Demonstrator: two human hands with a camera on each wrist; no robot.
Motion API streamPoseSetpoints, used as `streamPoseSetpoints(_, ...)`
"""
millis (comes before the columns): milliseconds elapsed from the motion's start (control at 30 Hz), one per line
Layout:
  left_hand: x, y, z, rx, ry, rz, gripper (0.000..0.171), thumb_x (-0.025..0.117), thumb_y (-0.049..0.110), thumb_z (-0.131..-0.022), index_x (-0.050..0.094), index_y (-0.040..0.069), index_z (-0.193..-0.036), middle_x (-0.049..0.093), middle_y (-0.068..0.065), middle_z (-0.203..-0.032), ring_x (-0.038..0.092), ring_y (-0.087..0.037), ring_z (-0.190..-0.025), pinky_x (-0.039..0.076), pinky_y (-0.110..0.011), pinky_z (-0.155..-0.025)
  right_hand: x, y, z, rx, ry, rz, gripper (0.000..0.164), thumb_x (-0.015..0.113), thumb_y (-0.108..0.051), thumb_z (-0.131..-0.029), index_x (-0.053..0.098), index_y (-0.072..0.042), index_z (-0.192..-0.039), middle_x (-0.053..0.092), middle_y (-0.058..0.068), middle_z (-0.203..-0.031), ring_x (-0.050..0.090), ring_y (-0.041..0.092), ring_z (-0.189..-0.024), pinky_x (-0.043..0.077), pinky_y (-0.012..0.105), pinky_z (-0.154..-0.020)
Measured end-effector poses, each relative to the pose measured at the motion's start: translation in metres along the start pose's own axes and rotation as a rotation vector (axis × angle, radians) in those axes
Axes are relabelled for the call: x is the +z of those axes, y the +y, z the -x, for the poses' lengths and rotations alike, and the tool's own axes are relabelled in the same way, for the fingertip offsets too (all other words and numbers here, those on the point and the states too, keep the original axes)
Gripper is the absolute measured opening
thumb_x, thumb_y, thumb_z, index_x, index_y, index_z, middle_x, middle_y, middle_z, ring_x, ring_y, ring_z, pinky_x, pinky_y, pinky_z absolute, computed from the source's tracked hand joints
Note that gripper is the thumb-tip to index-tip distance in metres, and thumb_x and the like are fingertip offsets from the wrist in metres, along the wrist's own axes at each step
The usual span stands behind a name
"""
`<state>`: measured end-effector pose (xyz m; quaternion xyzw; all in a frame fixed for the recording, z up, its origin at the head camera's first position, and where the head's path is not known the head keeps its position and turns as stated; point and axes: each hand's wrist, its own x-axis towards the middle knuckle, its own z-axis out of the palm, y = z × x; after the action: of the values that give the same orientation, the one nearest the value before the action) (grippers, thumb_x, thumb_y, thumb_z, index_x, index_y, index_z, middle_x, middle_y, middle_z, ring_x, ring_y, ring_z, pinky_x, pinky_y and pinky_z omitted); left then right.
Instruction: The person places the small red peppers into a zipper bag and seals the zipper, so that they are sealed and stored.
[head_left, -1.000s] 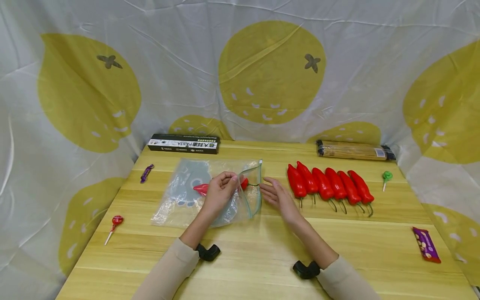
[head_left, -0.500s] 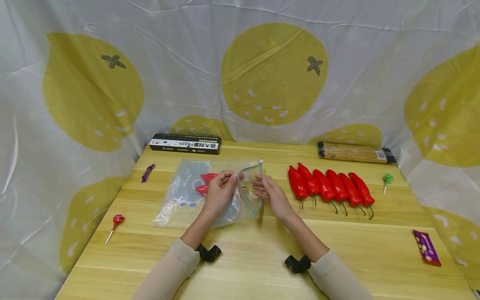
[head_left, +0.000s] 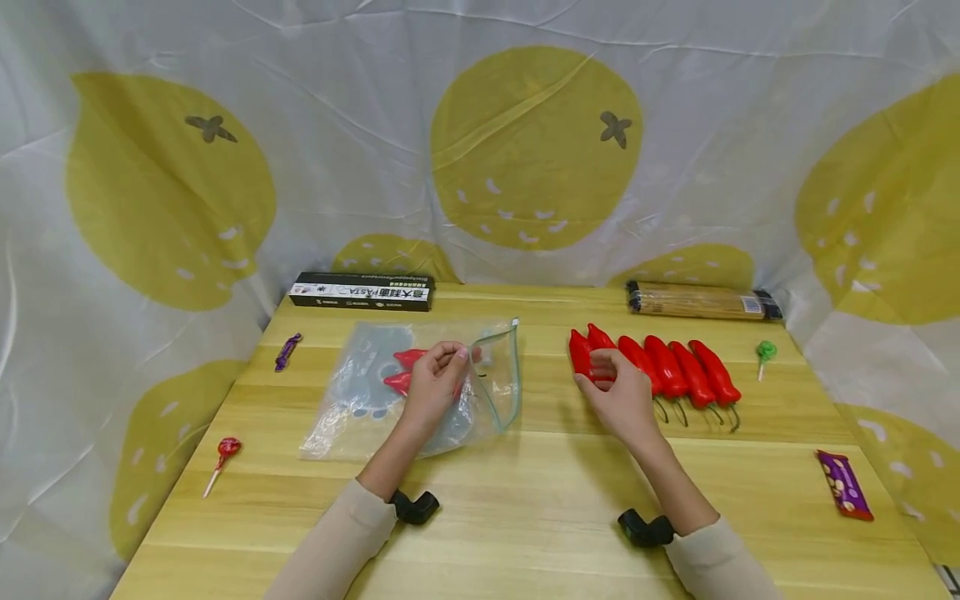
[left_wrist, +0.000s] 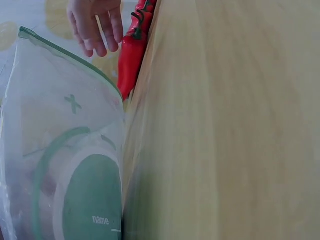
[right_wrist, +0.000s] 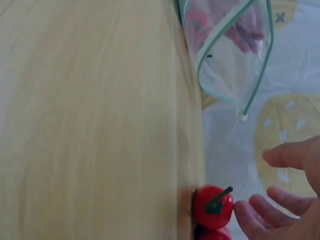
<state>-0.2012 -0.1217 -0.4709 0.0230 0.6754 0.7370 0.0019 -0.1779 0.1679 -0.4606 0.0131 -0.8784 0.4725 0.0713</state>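
Observation:
My left hand (head_left: 433,382) pinches the upper layer of a clear zip bag (head_left: 337,421) near its mouth, which gapes to the right with a green zip edge. Two red chili peppers (head_left: 396,383) show through the plastic, partly covered by that hand. My right hand (head_left: 625,398) hovers over the left end of a row of several red chili peppers (head_left: 667,367), thumb and fingers spread apart and holding nothing. In the right wrist view its fingertips come close beside the nearest pepper (right_wrist: 214,206). The left wrist view shows the bag's printed side (left_wrist: 95,195).
A black pasta box (head_left: 362,292) and a bundle of dry noodles (head_left: 701,302) lie along the back. Around the sides are a purple wrapped candy (head_left: 287,352), a red lollipop (head_left: 228,448), a green lollipop (head_left: 765,350) and a purple snack bar (head_left: 844,485).
A second pepper has gone into the bag and lies beside the first. My right hand has left the bag mouth and moved right to the row; my left hand keeps its hold.

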Motion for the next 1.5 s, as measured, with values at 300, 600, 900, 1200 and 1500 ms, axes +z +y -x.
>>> streamPoseSetpoints(300, -0.001, -0.005, 0.001, 0.007, -0.015, 0.002, 0.030, 0.059, 0.029, -0.097, 0.058, 0.001, -0.108, 0.067, -0.022, -0.119, 0.067, -0.019, -0.111, 0.050, -0.019, -0.092, 0.002, 0.008, -0.004, -0.046, 0.008, 0.273, 0.041, 0.073, -0.016, -0.085, 0.061, 0.000, -0.120, 0.066, 0.018, -0.114, 0.062, 0.035, -0.102, 0.051, 0.049, -0.087)
streamPoseSetpoints(600, -0.001, -0.005, 0.001, 0.021, -0.031, 0.026, 0.031, 0.059, 0.028, -0.097, 0.056, 0.000, -0.109, 0.065, -0.026, -0.120, 0.065, -0.027, -0.113, 0.050, -0.023, -0.096, 0.006, 0.009, -0.001, -0.076, -0.038, 0.314, 0.042, 0.075, -0.010, -0.081, 0.061, -0.001, -0.119, 0.064, 0.017, -0.113, 0.060, 0.032, -0.099, 0.051, 0.048, -0.087)
streamPoseSetpoints(900, -0.002, -0.006, 0.002, 0.034, -0.018, 0.005, 0.034, 0.063, 0.031, -0.094, 0.060, 0.000, -0.109, 0.066, -0.026, -0.117, 0.067, -0.025, -0.111, 0.053, -0.020, -0.087, 0.003, 0.008, 0.005, 0.009, -0.173, 0.413, 0.047, 0.072, -0.026, -0.086, 0.055, -0.002, -0.122, 0.066, 0.011, -0.099, 0.057, 0.022, -0.075, 0.050, 0.033, -0.065)
streamPoseSetpoints(1200, 0.000, -0.004, 0.001, 0.060, 0.012, -0.080, 0.033, 0.065, 0.034, -0.093, 0.063, 0.003, -0.105, 0.070, -0.017, -0.111, 0.069, -0.018, -0.097, 0.054, -0.018, -0.074, -0.007, 0.002, 0.005, -0.040, -0.054, 0.094, 0.039, 0.076, -0.029, -0.084, 0.058, -0.012, -0.114, 0.066, 0.006, -0.097, 0.064, 0.019, -0.082, 0.052, 0.033, -0.073)
streamPoseSetpoints(1500, 0.006, 0.005, 0.005, 0.075, 0.045, -0.164, 0.030, 0.065, 0.032, -0.093, 0.066, 0.004, -0.105, 0.068, -0.012, -0.101, 0.061, -0.015, -0.085, 0.050, -0.017, -0.064, 0.002, -0.012, 0.001, 0.023, -0.213, -0.127, 0.041, 0.077, -0.027, -0.084, 0.062, -0.016, -0.120, 0.067, 0.007, -0.116, 0.070, 0.021, -0.096, 0.057, 0.030, -0.082)
